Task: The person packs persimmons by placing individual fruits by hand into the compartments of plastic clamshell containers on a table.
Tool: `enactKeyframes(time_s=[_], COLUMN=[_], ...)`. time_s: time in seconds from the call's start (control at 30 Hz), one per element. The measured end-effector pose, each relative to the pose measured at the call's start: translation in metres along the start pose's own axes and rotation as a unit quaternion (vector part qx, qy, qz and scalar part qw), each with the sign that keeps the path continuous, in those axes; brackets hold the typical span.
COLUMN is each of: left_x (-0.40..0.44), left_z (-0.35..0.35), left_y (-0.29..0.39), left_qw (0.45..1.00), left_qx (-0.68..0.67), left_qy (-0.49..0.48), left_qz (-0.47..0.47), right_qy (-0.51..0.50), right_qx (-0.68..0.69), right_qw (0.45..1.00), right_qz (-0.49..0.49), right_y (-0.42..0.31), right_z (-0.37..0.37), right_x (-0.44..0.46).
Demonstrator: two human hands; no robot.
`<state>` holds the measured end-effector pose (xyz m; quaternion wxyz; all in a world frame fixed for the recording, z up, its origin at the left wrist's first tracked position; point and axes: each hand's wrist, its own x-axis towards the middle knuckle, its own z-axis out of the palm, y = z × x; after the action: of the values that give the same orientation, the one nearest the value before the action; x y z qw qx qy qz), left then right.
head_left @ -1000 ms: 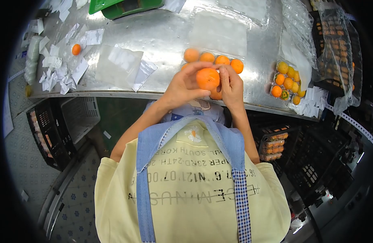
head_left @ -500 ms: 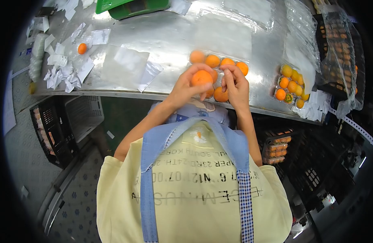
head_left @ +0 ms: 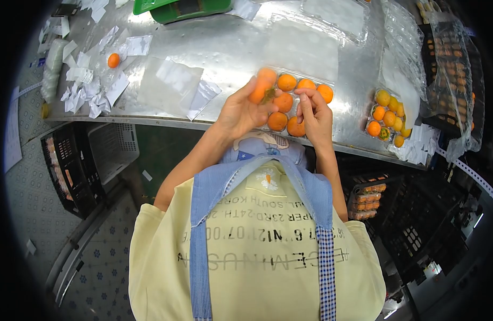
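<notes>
My left hand [head_left: 237,113] holds an orange persimmon [head_left: 257,95] with its fingers curled around it; the green-brown leafy cap faces my right hand. The fruit is blurred by motion. My right hand [head_left: 317,119] is closed, thumb and forefinger tips pinched together; whatever lies between them is too small to make out. Below and beyond both hands a clear plastic tray [head_left: 297,98] rests near the table's front edge. Several persimmons sit in it, one [head_left: 287,82] in the back row and another [head_left: 277,121] at the front. My hands partly hide the tray.
A second filled fruit pack [head_left: 388,113] lies right on the metal table [head_left: 230,59]. Paper scraps [head_left: 91,99] and a single orange fruit [head_left: 114,60] are at left. Behind stands a green container [head_left: 190,9]. Stacked clear trays [head_left: 404,37] and a black crate [head_left: 444,80] are at right.
My left hand has turned the persimmon so its leafy cap now shows. The right hand stays pinched at about the same place. The whole view has shifted slightly.
</notes>
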<state>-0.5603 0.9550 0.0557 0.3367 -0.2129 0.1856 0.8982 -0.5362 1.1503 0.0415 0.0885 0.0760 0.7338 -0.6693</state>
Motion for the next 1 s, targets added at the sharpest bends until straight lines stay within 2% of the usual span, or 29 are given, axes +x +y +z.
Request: enactKeyframes(time_s=[0.27,0.37,0.47,0.57,0.67,0.77,0.87,0.97,1.0], left_x=[0.009,-0.003,0.003,0.012,0.001,0.001,0.001,-0.001,-0.002], left_z=[-0.026,0.009,-0.012,-0.025,-0.004,-0.006,-0.009,-0.008,-0.007], left_y=[-0.003,-0.007,-0.014,-0.022,-0.02,-0.012,-0.009,-0.003,-0.002], left_qw=[0.988,0.99,0.91,0.777,0.817,0.801,0.743,0.654,0.66], left_qx=[-0.02,0.131,0.387,0.555,0.502,0.53,0.576,0.641,0.632], left_qy=[-0.149,-0.01,-0.003,0.024,0.073,0.077,0.085,0.113,0.118], left_qz=[-0.037,0.048,0.15,0.297,0.275,0.266,0.33,0.386,0.388], right_qy=[-0.006,-0.003,-0.004,-0.006,-0.004,-0.003,-0.005,-0.006,-0.006], right_qx=[-0.003,-0.001,-0.008,-0.004,-0.005,-0.019,-0.018,-0.027,-0.032], right_qw=[1.0,1.0,1.0,1.0,1.0,1.0,1.0,1.0,0.999], right_qz=[0.005,0.007,0.003,0.006,0.009,0.014,0.021,0.013,0.012], right_y=[0.0,0.001,0.001,0.002,0.002,0.002,0.001,-0.001,-0.002], right_z=[0.001,0.001,0.001,0.001,0.001,0.001,0.001,0.003,0.004], right_x=[-0.001,-0.001,-0.001,-0.001,0.001,0.002,0.003,0.004,0.004])
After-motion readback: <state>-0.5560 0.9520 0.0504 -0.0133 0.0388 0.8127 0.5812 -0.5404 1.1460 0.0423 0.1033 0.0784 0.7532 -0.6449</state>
